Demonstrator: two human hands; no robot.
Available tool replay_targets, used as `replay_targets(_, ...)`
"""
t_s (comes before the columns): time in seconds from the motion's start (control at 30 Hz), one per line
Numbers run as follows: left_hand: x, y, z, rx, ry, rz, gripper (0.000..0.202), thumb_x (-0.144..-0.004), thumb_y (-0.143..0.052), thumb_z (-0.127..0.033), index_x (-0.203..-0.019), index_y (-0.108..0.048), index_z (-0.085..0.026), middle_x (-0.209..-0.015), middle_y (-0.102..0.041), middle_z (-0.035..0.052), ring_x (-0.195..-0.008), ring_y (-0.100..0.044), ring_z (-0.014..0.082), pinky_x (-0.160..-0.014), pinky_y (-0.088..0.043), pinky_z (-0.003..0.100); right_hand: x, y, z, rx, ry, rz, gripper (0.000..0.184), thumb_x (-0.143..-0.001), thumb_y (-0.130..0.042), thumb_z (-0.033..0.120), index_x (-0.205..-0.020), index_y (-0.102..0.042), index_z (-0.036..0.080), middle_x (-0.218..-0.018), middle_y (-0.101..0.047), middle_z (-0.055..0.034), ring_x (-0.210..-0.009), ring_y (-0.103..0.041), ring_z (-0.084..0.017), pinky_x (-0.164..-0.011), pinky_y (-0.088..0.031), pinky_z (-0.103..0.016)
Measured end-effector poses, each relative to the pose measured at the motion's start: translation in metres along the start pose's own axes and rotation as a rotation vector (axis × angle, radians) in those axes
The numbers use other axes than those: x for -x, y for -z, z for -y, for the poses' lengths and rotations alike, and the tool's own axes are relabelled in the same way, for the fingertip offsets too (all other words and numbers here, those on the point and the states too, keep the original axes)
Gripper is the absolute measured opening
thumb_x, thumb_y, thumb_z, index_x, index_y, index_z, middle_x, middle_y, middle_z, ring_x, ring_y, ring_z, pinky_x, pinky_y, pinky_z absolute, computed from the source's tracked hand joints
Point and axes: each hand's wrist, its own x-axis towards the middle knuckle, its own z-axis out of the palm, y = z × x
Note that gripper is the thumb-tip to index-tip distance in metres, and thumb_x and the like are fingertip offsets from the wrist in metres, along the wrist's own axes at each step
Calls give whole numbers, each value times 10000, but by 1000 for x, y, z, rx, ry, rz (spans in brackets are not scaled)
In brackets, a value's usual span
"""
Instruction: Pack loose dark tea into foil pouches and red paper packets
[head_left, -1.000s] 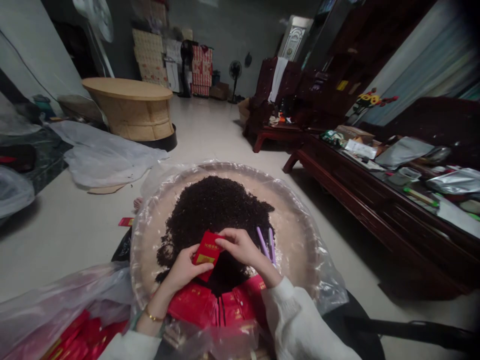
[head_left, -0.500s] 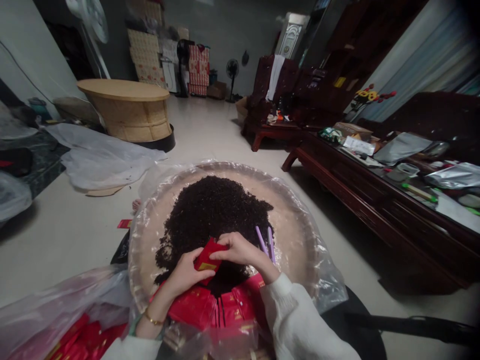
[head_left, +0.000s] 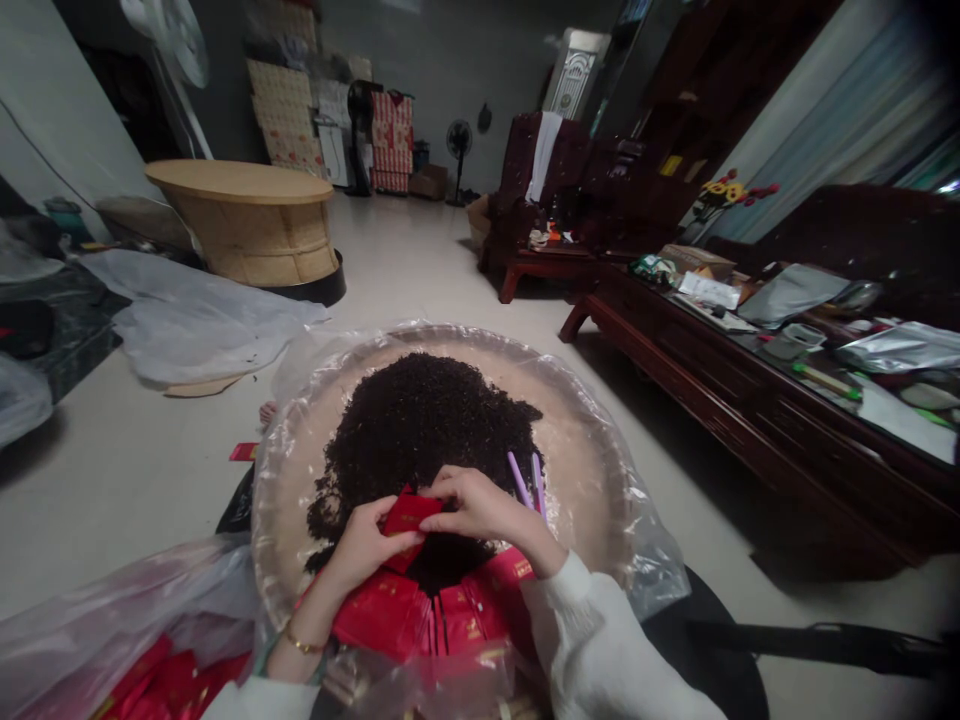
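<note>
Both hands grip one small red packet (head_left: 407,513) above the near edge of a dark heap of loose tea leaves (head_left: 431,420). My left hand (head_left: 369,540) is closed on its left side, thumb in front. My right hand (head_left: 466,505) pinches its upper right corner between thumb and fingers. The heap lies on a large round tray (head_left: 592,470) lined with clear plastic. Purple-handled tongs (head_left: 529,482) rest at the heap's right side. More red packets (head_left: 382,610) lie spread below my hands at the tray's near edge.
A plastic bag with red packets (head_left: 176,680) stands at the lower left. To the right is a long dark wooden table (head_left: 697,380) covered with items. A round wicker table (head_left: 247,225) and plastic sheeting (head_left: 202,315) are at the left. A black bar (head_left: 810,645) juts in at lower right.
The packet has tilted, and its yellow label is now mostly out of sight. My hands stay on it, their grip slightly shifted. The whole view has moved a little.
</note>
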Motion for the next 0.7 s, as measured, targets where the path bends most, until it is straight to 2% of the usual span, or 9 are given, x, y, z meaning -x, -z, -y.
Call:
replay_targets(0.13, 0, -1, 1, -36, 5, 41, 351, -592, -728, -364, -845, -686, -125, -771, -715, 27, -713, -631, 199, -677, -495, 289, -1, -3, 2, 77, 2, 136, 220, -754, -764, 312, -933, -735, 189, -830, -599, -10, -758, -576, -140, -695, -410, -219)
replay_targets(0.27, 0, -2, 1, -33, 7, 82, 305, -592, -724, -351, -798, -661, -135, -739, -694, 10, -705, -615, 189, -639, -473, 264, -6, -11, 1, 75, 28, 154, 236, -737, -778, 303, -934, -723, 186, -923, -603, -25, -820, -583, -149, -729, -413, -213)
replay_targets(0.47, 0, -3, 1, -32, 27, 114, 339, -574, -746, -310, -857, -685, -132, -779, -712, 17, -743, -623, 196, -666, -469, 260, -8, -9, -2, 99, -7, 186, 177, -740, -773, 294, -831, -721, 151, -753, -541, 8, -669, -514, -111, -629, -375, -198)
replay_targets(0.6, 0, -3, 2, -13, 21, 109, 357, -594, -750, -380, -835, -679, -127, -763, -710, 24, -716, -625, 196, -637, -471, 259, -5, -7, -3, 37, -6, 181, 186, -732, -776, 299, -828, -708, 155, -754, -547, 17, -673, -522, -105, -621, -380, -190)
replay_targets(0.7, 1, -3, 2, 4, 20, 124, 372, -591, -759, -371, -862, -689, -127, -797, -724, 32, -740, -639, 204, -670, -483, 269, -4, -8, -2, -62, -78, 223, 161, -732, -764, 282, -744, -673, 150, -684, -554, 37, -603, -529, -90, -560, -384, -177)
